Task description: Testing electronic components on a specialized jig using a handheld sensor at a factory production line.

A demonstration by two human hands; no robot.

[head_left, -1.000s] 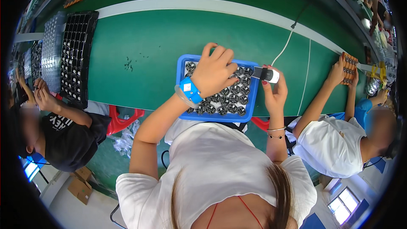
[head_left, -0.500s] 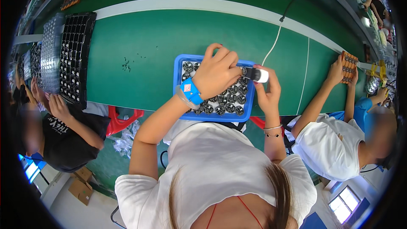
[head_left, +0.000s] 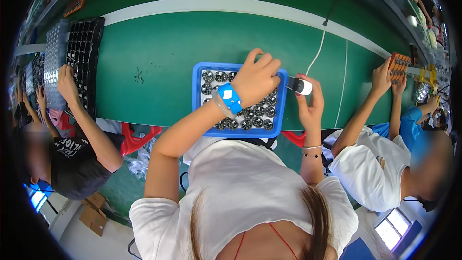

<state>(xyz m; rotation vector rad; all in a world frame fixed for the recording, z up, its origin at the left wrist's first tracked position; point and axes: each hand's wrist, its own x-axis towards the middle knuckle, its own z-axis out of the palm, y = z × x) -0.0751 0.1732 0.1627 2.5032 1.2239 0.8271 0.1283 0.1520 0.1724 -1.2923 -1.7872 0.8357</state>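
A blue tray (head_left: 196,97) filled with several small round black-and-silver parts (head_left: 216,76) lies on the green bench in front of me. My left hand (head_left: 257,78), with a blue band at the wrist, rests over the tray's far right corner, fingers curled onto the parts there. My right hand (head_left: 310,106) holds a white and black pen-shaped tool (head_left: 299,85) level, its dark tip pointing left toward my left hand's fingers. A white cable (head_left: 318,53) runs from the tool's side up across the bench.
A person on the left reaches onto black compartment trays (head_left: 83,53) and clear trays (head_left: 53,55). A person on the right handles an orange block (head_left: 397,66). A white stripe (head_left: 202,6) crosses the green bench; small dark bits (head_left: 139,74) lie left of my tray.
My left hand slid slightly toward the tray's far right corner, and my right hand brought the tool closer to it. The person on the left stretched an arm up onto the trays.
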